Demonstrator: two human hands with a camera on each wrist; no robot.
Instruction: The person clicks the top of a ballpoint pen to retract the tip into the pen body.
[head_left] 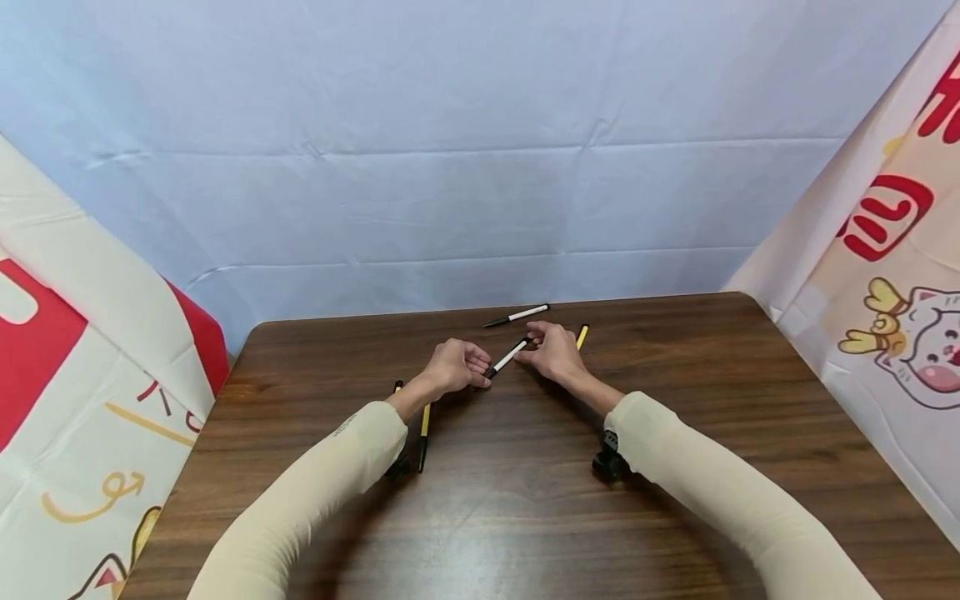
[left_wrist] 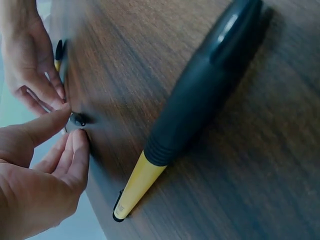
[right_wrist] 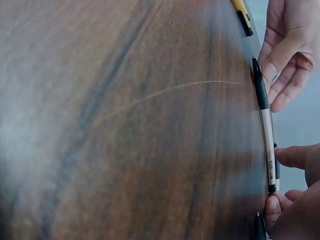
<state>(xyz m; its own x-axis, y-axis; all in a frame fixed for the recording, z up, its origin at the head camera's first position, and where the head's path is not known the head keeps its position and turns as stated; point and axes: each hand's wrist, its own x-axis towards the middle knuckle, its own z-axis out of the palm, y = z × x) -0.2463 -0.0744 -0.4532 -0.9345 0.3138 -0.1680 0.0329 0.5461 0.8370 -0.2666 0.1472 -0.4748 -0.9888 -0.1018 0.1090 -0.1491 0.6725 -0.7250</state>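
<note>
A white pen with a black grip (head_left: 510, 356) lies slantwise between the two hands, its tip toward the left hand. Thumb and fingers of the left hand (head_left: 453, 367) are spread around the tip end; in the left wrist view a gap shows between thumb and fingertips, with the dark pen end (left_wrist: 77, 119) there. At the other end, the right hand (head_left: 553, 353) holds thumb and forefinger apart on either side of the pen's white end (right_wrist: 270, 175). A yellow pen (head_left: 582, 336) lies just beyond the right hand, partly hidden by it.
Farther back on the wooden table (head_left: 510, 517) lies another white pen (head_left: 517, 315). Yellow and black pens (head_left: 425, 425) lie beside the left wrist, one mostly hidden by the forearm. A pale cloth (head_left: 450, 167) hangs behind the table, with printed cloths at both sides.
</note>
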